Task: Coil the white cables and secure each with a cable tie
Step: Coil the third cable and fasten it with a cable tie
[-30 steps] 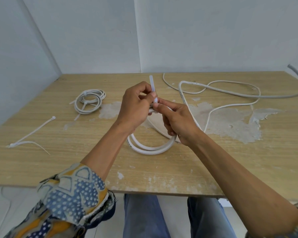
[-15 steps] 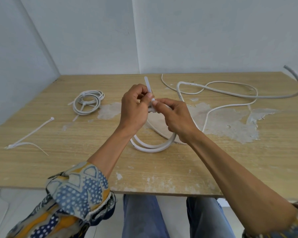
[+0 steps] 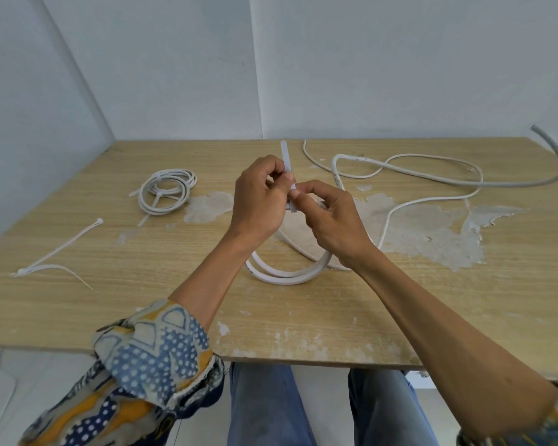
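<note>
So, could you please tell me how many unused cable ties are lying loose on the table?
2: a straight cable tie and a curved cable tie, both near the left edge of the table, their ends meeting. Another could be hidden from this view.

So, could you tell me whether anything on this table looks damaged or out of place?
Yes: on the table, the wood-grain surface has peeled away in pale, ragged patches at centre and right, with small chips along the front edge. Nothing else stands out.
</note>
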